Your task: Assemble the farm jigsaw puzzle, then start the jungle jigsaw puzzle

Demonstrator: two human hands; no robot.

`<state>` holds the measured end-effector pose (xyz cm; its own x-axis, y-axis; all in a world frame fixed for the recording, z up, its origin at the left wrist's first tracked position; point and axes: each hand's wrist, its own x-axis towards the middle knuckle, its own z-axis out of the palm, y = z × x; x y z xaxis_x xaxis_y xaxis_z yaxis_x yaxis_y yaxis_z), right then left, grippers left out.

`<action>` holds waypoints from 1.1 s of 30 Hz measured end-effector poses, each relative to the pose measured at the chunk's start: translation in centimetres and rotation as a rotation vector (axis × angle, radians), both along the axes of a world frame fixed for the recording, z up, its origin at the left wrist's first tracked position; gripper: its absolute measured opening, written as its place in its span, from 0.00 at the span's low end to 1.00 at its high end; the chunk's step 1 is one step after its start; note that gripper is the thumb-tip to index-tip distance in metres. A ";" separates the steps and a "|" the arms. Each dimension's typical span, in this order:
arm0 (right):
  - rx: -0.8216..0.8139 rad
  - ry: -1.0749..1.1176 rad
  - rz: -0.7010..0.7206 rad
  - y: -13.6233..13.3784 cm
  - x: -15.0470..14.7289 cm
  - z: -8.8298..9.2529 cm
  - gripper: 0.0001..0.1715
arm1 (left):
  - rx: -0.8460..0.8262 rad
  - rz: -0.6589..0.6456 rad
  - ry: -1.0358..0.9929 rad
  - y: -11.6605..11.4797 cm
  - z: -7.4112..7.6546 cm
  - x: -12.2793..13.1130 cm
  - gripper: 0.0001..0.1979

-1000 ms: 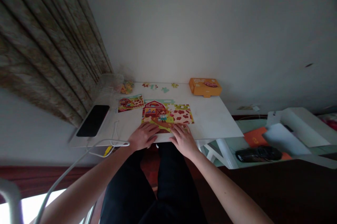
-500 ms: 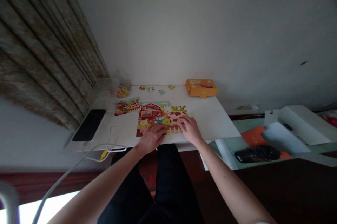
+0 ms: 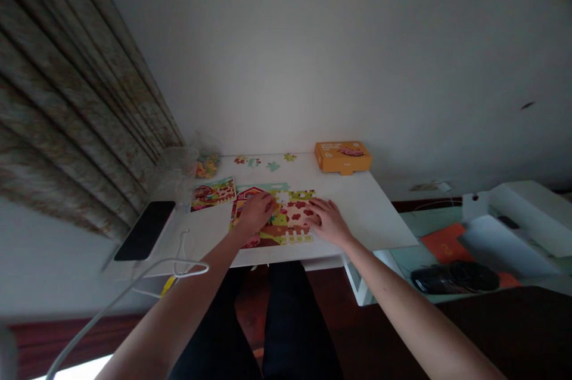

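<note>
A partly built farm jigsaw puzzle (image 3: 288, 219) with a red barn and a spotted cow lies on the white table (image 3: 366, 213). My left hand (image 3: 255, 212) rests on the puzzle's left part, over the barn, fingers curled down onto the pieces. My right hand (image 3: 328, 221) lies flat on the puzzle's right edge with fingers spread. A printed reference picture (image 3: 213, 193) of the same scene lies to the left of the puzzle. Several loose puzzle pieces (image 3: 267, 161) are scattered at the table's far edge.
An orange puzzle box (image 3: 342, 156) stands at the far right of the table. A black phone (image 3: 143, 237) lies at the left with a white cable (image 3: 179, 261) looping near it. A curtain (image 3: 67, 130) hangs at left. A lower table with a black object (image 3: 453, 277) stands right.
Both hands moved away from the near table edge and further onto the puzzle; the left hand went up over the barn. The camera view shifted slightly.
</note>
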<state>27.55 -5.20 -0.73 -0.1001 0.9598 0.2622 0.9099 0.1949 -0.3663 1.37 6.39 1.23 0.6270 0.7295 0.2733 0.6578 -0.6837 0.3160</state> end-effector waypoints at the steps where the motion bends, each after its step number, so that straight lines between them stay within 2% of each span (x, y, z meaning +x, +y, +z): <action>1: -0.002 -0.004 -0.001 0.0 0.0 0.0 0.19 | -0.021 0.053 -0.007 1.2 0.2 0.7 0.15; 4: -0.007 -0.014 -0.007 0.1 0.1 0.1 0.20 | -0.097 0.217 -0.032 4.7 0.6 3.2 0.18; 9: -0.021 -0.018 -0.011 0.2 0.2 0.1 0.22 | -0.174 0.390 0.002 9.7 0.5 6.5 0.25; 14: -0.041 -0.003 -0.031 0.3 0.0 0.2 0.22 | -0.191 0.375 0.090 12.8 -0.1 8.4 0.30; 19: -0.024 0.013 -0.027 0.3 0.0 0.2 0.22 | -0.268 0.344 0.161 15.2 -0.1 9.4 0.26; 22: -0.024 0.018 -0.025 0.3 0.1 0.1 0.22 | -0.328 0.368 0.161 16.7 0.0 9.8 0.29; 25: -0.021 0.019 -0.024 0.3 0.1 0.1 0.22 | -0.402 0.371 0.129 17.9 0.1 9.8 0.34; 27: -0.015 0.019 -0.027 0.3 0.0 0.2 0.22 | -0.444 0.365 0.088 18.3 0.3 9.7 0.33; 30: -0.007 0.020 -0.030 0.3 0.0 0.2 0.21 | -0.464 0.357 -0.014 18.0 0.6 9.4 0.23; 33: 0.007 0.032 -0.022 0.3 0.0 0.0 0.20 | -0.447 0.331 -0.157 16.6 1.1 9.2 0.11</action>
